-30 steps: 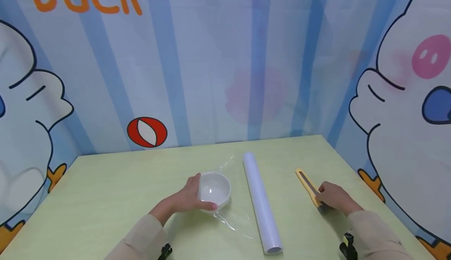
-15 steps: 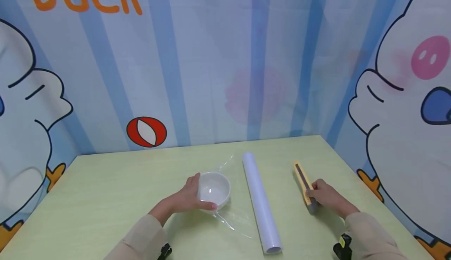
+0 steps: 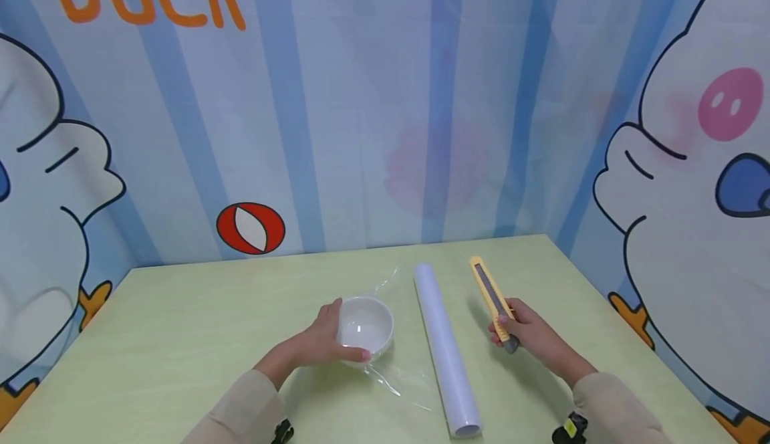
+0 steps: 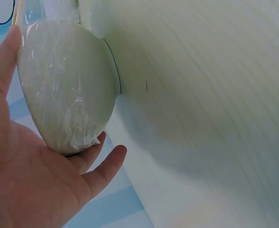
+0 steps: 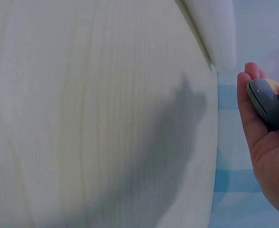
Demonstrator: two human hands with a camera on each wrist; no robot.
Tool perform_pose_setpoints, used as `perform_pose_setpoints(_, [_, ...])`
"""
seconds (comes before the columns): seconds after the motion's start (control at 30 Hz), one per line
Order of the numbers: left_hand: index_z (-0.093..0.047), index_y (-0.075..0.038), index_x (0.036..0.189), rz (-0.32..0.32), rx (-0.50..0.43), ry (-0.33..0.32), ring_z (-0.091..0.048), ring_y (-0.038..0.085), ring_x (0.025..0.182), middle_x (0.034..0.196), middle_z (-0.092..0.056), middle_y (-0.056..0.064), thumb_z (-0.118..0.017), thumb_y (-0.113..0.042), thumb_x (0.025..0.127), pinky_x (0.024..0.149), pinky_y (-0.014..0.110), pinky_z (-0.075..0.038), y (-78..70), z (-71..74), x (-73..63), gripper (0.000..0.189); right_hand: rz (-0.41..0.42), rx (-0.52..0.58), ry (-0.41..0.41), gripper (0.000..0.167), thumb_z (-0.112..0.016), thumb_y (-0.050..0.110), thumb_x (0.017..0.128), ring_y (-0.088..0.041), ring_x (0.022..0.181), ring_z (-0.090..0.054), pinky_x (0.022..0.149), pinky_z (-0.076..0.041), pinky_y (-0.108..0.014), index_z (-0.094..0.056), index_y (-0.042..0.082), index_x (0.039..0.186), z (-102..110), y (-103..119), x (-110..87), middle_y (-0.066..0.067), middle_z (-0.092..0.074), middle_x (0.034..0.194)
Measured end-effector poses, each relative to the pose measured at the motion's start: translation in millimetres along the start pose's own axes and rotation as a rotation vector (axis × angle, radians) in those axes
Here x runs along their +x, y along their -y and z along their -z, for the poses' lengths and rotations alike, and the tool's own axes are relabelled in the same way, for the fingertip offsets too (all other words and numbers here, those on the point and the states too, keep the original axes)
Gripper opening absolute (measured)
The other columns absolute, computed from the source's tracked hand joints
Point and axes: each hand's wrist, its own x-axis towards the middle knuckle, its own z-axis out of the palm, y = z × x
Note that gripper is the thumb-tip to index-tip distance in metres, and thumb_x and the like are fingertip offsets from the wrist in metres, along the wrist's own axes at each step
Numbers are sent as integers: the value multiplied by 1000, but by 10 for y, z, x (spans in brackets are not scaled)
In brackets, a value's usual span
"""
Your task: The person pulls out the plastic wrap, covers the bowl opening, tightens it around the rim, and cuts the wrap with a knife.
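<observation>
My left hand [image 3: 321,340] grips a white bowl [image 3: 367,327] by its left side, thumb along the near rim and fingers behind it. Clear plastic wrap [image 3: 397,374] sticks out beyond the bowl's right side, and in the left wrist view it clings in wrinkles to the bowl's outer wall [image 4: 59,85]. In my right hand [image 3: 529,334] is a yellow utility knife [image 3: 490,293], pinched near its grey end and raised above the table with the other end pointing away. The right wrist view shows that grey end [image 5: 267,102] between thumb and fingers. No blade shows.
A long white roll [image 3: 445,344] lies on the pale table [image 3: 210,337] between the bowl and my right hand. Behind the table's far edge hangs a blue striped backdrop [image 3: 361,130] with cartoon ducks at both sides.
My right hand has lifted the utility knife off the table and moved it left toward the roll. My left hand and the bowl stay in place.
</observation>
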Motion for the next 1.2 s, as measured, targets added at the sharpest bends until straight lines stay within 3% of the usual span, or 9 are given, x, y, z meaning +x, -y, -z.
perform_pose_setpoints(0.2, [-13, -2, 143, -4, -3, -3, -39, 27, 114, 133, -31, 14, -78, -49, 65, 96, 51, -40, -6, -1, -15, 112, -26, -49, -164, 39, -38, 34, 99, -18, 72, -58, 66, -51, -33, -38, -1, 118, -107, 27, -10, -16, -57, 90])
perform_pose_setpoints(0.47, [-13, -2, 144, -9, -1, -16, -40, 27, 115, 133, -31, 14, -78, -49, 65, 96, 51, -40, 19, 0, -5, 112, -2, -229, -349, 41, -41, 45, 96, -13, 60, -53, 49, -40, -25, -46, 6, 107, -184, 28, -8, -14, -59, 80])
perform_pose_setpoints(0.67, [-13, -3, 144, 0, -3, -14, -40, 28, 114, 133, -31, 14, -78, -49, 65, 95, 51, -41, 25, -13, -6, 112, -18, -243, -440, 46, -47, 53, 90, -14, 51, -51, 47, -40, -27, -52, 7, 94, -240, 29, 4, -4, -56, 64])
perform_pose_setpoints(0.77, [-12, -2, 144, 10, -1, -7, -40, 28, 115, 135, -29, 15, -77, -49, 65, 96, 52, -40, 22, -19, -14, 113, -37, -232, -471, 51, -50, 57, 86, -15, 49, -50, 47, -43, -28, -56, 8, 95, -270, 33, 13, -3, -54, 59])
perform_pose_setpoints(0.93, [-10, -2, 145, 8, -8, -6, -39, 29, 115, 136, -29, 15, -77, -50, 65, 96, 52, -39, 14, -18, -20, 115, -36, -76, -419, 49, -51, 51, 89, -14, 56, -57, 54, -51, -29, -55, 11, 117, -309, 68, 41, -4, -58, 65])
perform_pose_setpoints(1.03, [-11, -2, 145, 1, -14, -9, -39, 28, 115, 136, -29, 15, -78, -49, 65, 97, 52, -39, 10, -13, -22, 114, -23, 42, -297, 47, -45, 41, 95, -14, 74, -66, 67, -53, -28, -45, 1, 119, -336, 101, 47, -13, -67, 88])
perform_pose_setpoints(1.13, [-11, -1, 144, -14, -7, -12, -39, 29, 114, 134, -30, 15, -78, -49, 65, 96, 52, -40, 8, -8, -28, 114, 8, 97, -189, 40, -38, 34, 99, -10, 89, -66, 78, -51, -26, -36, -2, 118, -369, 133, 42, -20, -62, 113])
perform_pose_setpoints(1.2, [-10, -1, 145, -16, -8, -14, -39, 29, 115, 135, -29, 15, -78, -49, 65, 96, 52, -39, 8, -9, -24, 115, 40, 109, -155, 39, -35, 30, 100, -10, 88, -64, 79, -51, -27, -33, -1, 124, -389, 151, 43, -21, -57, 117])
